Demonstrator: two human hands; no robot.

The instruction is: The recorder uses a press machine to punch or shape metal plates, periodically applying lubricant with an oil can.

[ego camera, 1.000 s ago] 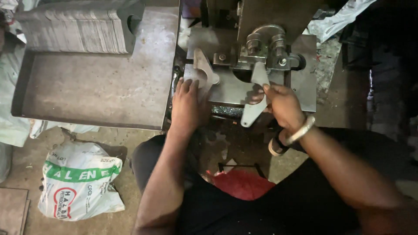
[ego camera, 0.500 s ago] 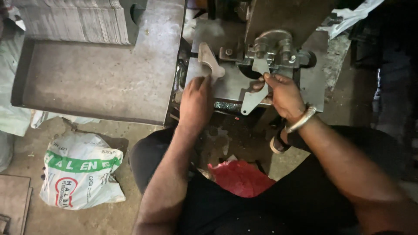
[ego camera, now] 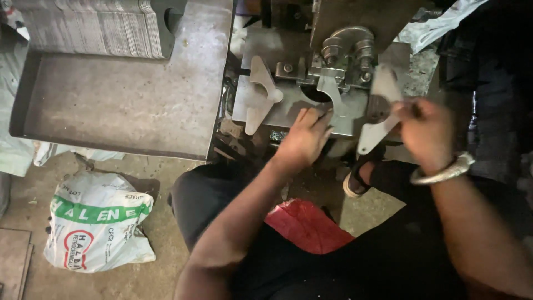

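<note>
1. Workshop w/ rough concrete floor (ego camera: 183, 183), seen from above; metal press bed (ego camera: 277, 105) at centre top serves as landmark.
2. Left hand (ego camera: 304, 136) resting palm-down on front edge of press bed, fingers (ego camera: 319, 118) stretched forward & close together, tips near dark round hole (ego camera: 319, 95); holding nothing.
3. Right hand (ego camera: 427, 133) just right of press bed, fingers curled in a pinch on a flat grey metal blank (ego camera: 375, 119); blank tilted, narrow rounded end pointing down-left past bed's front edge; motion blur, exact finger grip hard to tell.
4. Silver bangle (ego camera: 444, 169) on right wrist.
5. Second flat metal blank (ego camera: 258, 94) lying on left part of press bed, apart from both hands.
6. Shiny clamp w/ two round posts (ego camera: 347, 50) at back of press bed, above the hole.
7. Big flat steel tray (ego camera: 122, 100) just left of press bed; stack of thin metal sheets (ego camera: 94, 28) at its far end.
8. White printed sack w/ green band (ego camera: 97, 222) on floor, well below-left of press bed.
9. Red cloth (ego camera: 308, 225) below press bed, between the person's dark-clothed legs.
10. Sandalled foot (ego camera: 355, 180) just below bed's front edge.
</note>
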